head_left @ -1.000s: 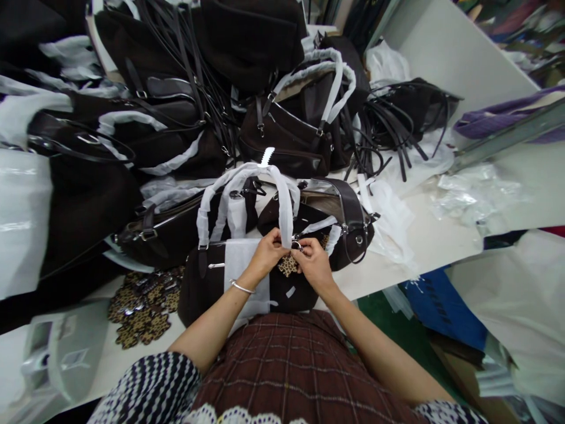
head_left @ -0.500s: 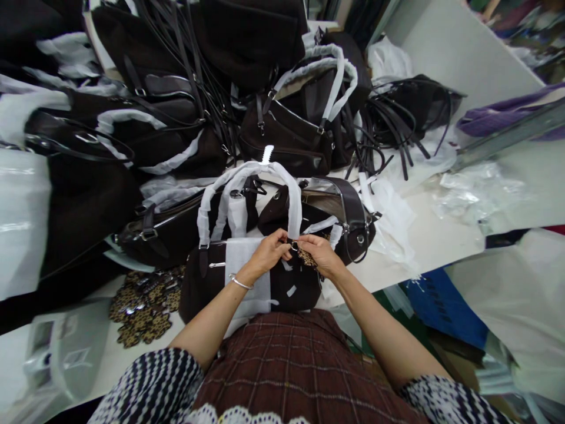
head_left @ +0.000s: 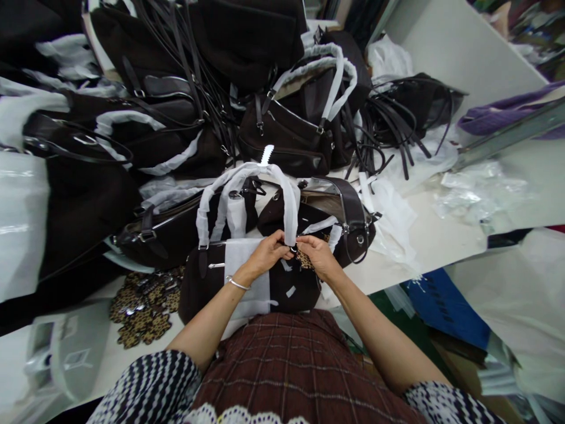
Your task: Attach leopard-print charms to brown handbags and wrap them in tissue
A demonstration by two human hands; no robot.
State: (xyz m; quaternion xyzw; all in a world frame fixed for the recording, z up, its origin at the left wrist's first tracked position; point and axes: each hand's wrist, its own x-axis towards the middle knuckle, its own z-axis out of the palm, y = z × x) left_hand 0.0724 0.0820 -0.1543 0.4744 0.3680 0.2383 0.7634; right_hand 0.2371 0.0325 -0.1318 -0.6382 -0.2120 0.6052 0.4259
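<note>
A dark brown handbag (head_left: 200, 300) lies before me, its two handles (head_left: 290, 206) wrapped in white paper and standing up. At the base of the right-hand handle, my left hand (head_left: 268, 254) pinches the handle's end by its metal ring. My right hand (head_left: 320, 258) is closed on a leopard-print charm (head_left: 303, 259) that hangs beside that ring. Fingertips of both hands nearly meet there, and they partly hide the ring and the charm's fastening. White paper (head_left: 247, 277) covers the middle of the bag's front.
Several leopard-print charms (head_left: 141, 309) lie heaped at the left. Behind are more dark handbags (head_left: 291, 129), with loose black straps (head_left: 397, 126) to their right. An open bag (head_left: 353, 206) sits close behind my right hand. Clear plastic (head_left: 481, 191) lies on the white table (head_left: 445, 244).
Both hands stay at the base of the handle, with only small finger movements. The wrapped handle's lower end and the charm have shifted slightly left.
</note>
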